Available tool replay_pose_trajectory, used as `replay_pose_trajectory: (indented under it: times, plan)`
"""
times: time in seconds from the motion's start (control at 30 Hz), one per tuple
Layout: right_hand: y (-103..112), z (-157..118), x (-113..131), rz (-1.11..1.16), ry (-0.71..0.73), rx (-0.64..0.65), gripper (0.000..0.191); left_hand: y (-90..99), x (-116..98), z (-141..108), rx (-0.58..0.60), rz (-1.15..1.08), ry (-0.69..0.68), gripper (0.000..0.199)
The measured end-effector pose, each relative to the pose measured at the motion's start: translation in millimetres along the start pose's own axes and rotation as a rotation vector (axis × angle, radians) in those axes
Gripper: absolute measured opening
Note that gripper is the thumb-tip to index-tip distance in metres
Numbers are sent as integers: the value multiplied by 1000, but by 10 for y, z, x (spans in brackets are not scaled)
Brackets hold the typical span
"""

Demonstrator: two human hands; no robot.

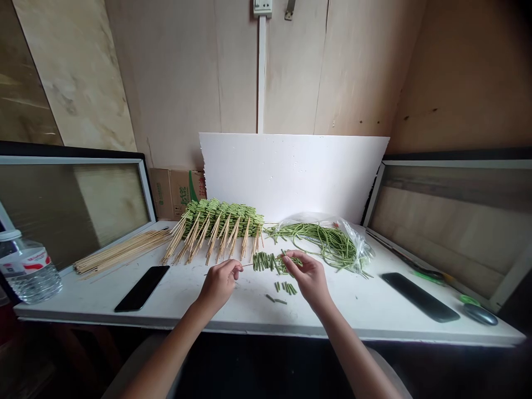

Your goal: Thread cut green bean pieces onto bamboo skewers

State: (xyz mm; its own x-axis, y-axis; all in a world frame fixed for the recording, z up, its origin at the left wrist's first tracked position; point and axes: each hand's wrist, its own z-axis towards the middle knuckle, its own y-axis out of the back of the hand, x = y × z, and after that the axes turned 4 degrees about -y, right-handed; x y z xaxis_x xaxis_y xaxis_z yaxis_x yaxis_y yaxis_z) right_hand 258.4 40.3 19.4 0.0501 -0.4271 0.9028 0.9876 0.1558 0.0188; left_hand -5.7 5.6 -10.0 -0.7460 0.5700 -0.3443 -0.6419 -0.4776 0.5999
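Note:
My left hand is closed round the bare end of a bamboo skewer, which points to the right. Cut green bean pieces are threaded crosswise along that skewer in a row. At its far end my right hand pinches a short bean piece, its fingertips close to the threaded row. Below the hands, several loose bean pieces lie on the white table. More cut pieces lie partly hidden behind my right hand.
Finished bean skewers are piled at the back, with bare bamboo skewers to their left. Long beans spill from a clear plastic bag. A phone, water bottle, dark flat slab and mouse lie toward the sides.

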Motion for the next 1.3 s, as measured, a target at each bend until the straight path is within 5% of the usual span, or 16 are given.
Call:
replay_pose_trajectory:
  times: [0.23,1.3]
  plan:
    - [-48,-28,54,-23,35,-10,29,-25,-5,3,77,61,30,25]
    - [-92,-73,98,-106,76,30,28,18,-12,11,155,-17,30,28]
